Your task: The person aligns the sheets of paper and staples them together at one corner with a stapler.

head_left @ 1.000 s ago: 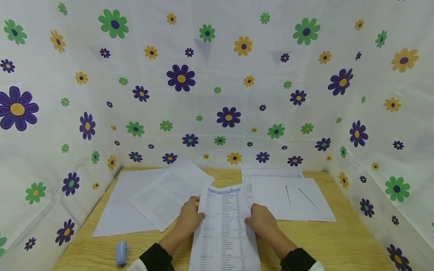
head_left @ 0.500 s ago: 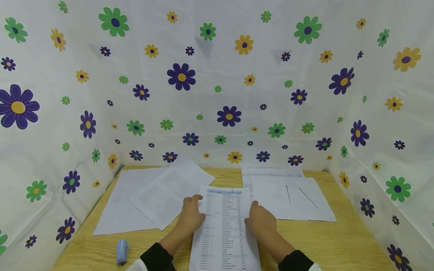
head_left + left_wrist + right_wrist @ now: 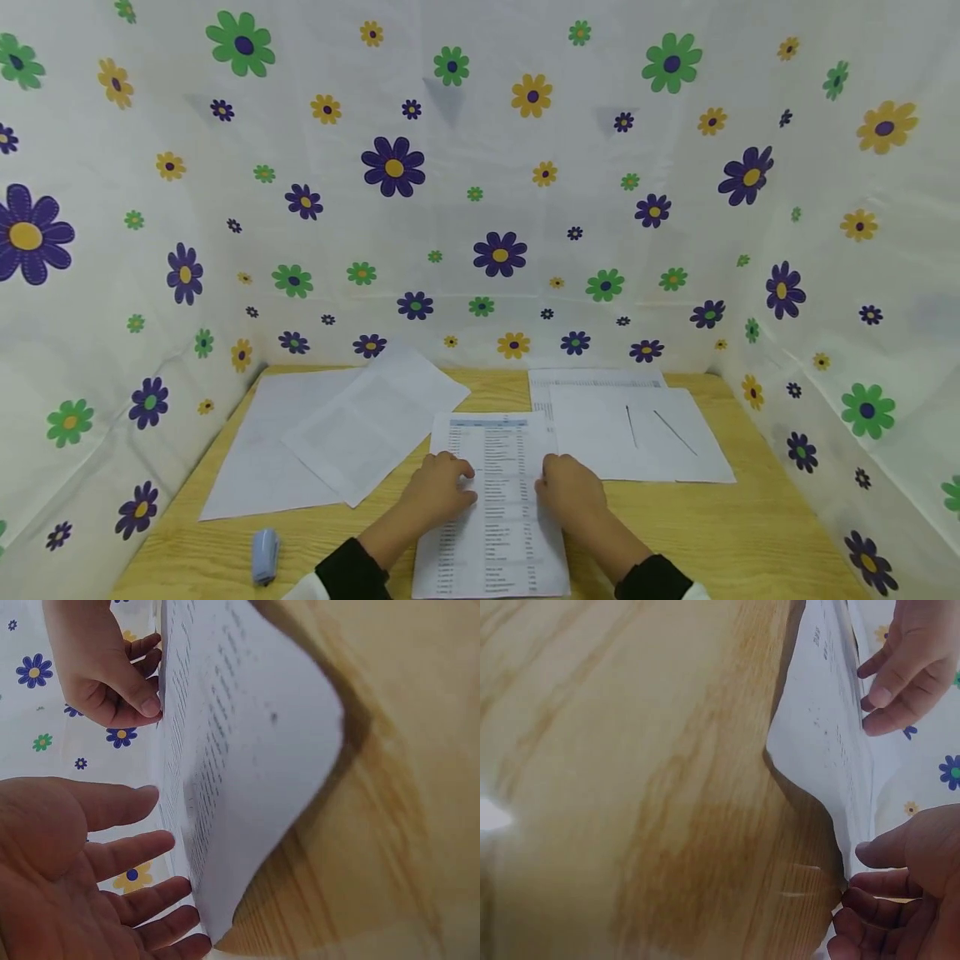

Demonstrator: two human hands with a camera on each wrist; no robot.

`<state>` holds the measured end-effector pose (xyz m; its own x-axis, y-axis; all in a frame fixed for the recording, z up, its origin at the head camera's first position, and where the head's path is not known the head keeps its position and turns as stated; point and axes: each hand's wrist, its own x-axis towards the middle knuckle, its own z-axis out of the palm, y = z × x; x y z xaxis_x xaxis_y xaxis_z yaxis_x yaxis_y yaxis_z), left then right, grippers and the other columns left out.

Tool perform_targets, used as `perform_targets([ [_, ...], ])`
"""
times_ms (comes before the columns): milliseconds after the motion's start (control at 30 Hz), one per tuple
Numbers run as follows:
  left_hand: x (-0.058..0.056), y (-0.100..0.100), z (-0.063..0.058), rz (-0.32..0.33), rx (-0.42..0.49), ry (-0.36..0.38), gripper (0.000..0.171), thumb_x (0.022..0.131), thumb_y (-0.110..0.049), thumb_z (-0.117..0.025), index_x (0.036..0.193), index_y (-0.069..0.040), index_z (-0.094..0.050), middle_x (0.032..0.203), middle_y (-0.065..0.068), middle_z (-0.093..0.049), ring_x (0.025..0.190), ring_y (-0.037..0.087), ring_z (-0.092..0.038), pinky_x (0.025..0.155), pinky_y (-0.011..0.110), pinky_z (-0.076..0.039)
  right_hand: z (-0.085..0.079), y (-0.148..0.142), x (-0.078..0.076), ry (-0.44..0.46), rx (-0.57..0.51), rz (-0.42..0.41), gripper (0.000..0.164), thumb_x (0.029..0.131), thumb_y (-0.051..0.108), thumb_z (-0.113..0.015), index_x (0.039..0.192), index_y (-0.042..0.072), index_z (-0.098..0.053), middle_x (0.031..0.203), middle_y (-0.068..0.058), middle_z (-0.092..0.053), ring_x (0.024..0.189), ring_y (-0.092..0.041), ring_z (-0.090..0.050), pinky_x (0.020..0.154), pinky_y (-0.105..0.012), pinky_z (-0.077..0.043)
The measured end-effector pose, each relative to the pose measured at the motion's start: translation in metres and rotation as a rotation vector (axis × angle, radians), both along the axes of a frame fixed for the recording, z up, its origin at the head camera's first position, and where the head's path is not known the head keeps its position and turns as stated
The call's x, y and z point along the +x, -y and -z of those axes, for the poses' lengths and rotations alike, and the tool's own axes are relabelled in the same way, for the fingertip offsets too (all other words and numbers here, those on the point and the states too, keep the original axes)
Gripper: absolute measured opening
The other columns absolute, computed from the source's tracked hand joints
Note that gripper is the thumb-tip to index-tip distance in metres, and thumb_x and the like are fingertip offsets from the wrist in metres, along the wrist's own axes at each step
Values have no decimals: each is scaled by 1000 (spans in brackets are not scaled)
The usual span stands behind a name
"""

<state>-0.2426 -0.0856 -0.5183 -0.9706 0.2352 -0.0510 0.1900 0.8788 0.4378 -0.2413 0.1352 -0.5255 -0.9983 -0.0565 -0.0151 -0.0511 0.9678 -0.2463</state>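
Note:
A printed sheet [image 3: 502,542] with columns of text and a blue header band lies on the wooden table in front of me, its near edge bowed up a little in the wrist views. My left hand [image 3: 438,492] touches the sheet's left part; in the left wrist view its fingers [image 3: 142,851] are extended, tips at the paper. At the right edge, my right hand [image 3: 573,493] pinches the sheet between thumb and curled fingers, as the right wrist view shows. The undersides of both hands are hidden from the head view.
White papers [image 3: 270,450] overlap at the left back. More papers [image 3: 600,442], with two thin dark sticks or lines [image 3: 675,432], lie at the right back. A small light-blue stapler-like object [image 3: 265,557] is at the left front. Flowered cloth [image 3: 450,208] walls the table on several sides.
The sheet's curled far end has come down flatter on the table. My left hand has slid inward from the left edge onto the sheet; the right hand stays by its edge.

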Motion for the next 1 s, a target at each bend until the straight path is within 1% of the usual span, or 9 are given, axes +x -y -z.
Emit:
perform_targets([
  [100,0,-2,0,13,-81,-20,30,84,-32,-81,106,-13,-75,116,10,-62,107,30,-53,86,50,-47,-1,-2,2,-10,-11,-16,17,92,24,-73,88,8,-68,73,1,-56,63,-13,-50,55,-29,-44],
  [200,-2,-5,0,12,-117,-18,31,83,-34,-81,105,-13,-75,114,8,-60,103,27,-51,85,47,-46,-4,-4,3,-4,-15,-28,16,91,24,-73,91,9,-70,75,1,-57,65,-13,-50,57,-30,-45],
  [333,-4,-8,-2,13,-139,-1,31,82,-34,-82,103,-12,-73,106,7,-57,98,26,-47,82,46,-45,-8,-7,6,25,-25,-37,26,90,27,-75,107,7,-73,86,-2,-64,71,-14,-53,63,-32,-50],
  [467,-6,-13,-3,8,-150,-3,33,80,-33,-84,102,-12,-72,103,9,-54,96,27,-45,79,47,-43,-11,-11,7,35,-51,-28,37,89,28,-77,119,7,-71,92,-3,-67,73,-13,-55,64,-31,-50],
  [567,-7,-18,-2,-11,-144,-21,38,78,-33,-86,106,-12,-70,105,10,-53,98,28,-45,80,48,-42,-13,-16,8,23,-85,-23,38,90,28,-77,121,8,-71,94,-1,-67,75,-13,-54,65,-31,-49],
  [633,-8,-23,-3,-20,-128,-36,43,78,-33,-86,111,-11,-68,110,11,-53,103,30,-46,83,50,-43,-16,-22,8,5,-118,-21,37,91,28,-76,122,9,-70,96,-1,-68,76,-13,-55,65,-32,-49],
  [733,-11,-34,-8,-23,-78,-48,48,80,-33,-85,118,-10,-66,119,13,-55,112,33,-48,88,54,-43,-20,-32,7,-23,-150,-12,35,92,26,-75,122,9,-70,94,-1,-67,79,-14,-59,66,-34,-52],
  [833,-16,-48,-15,-7,-38,-52,53,83,-34,-83,126,-10,-64,128,15,-55,120,36,-48,94,58,-44,-26,-47,3,-58,-153,15,34,92,26,-75,120,8,-70,95,-4,-67,84,-18,-64,70,-38,-55],
  [1000,-26,-72,-21,57,-18,-59,69,87,-35,-81,142,-7,-52,139,20,-53,130,40,-47,102,60,-43,-36,-75,-4,-103,-143,56,33,91,24,-77,118,6,-70,100,-9,-69,90,-24,-68,75,-43,-57],
])
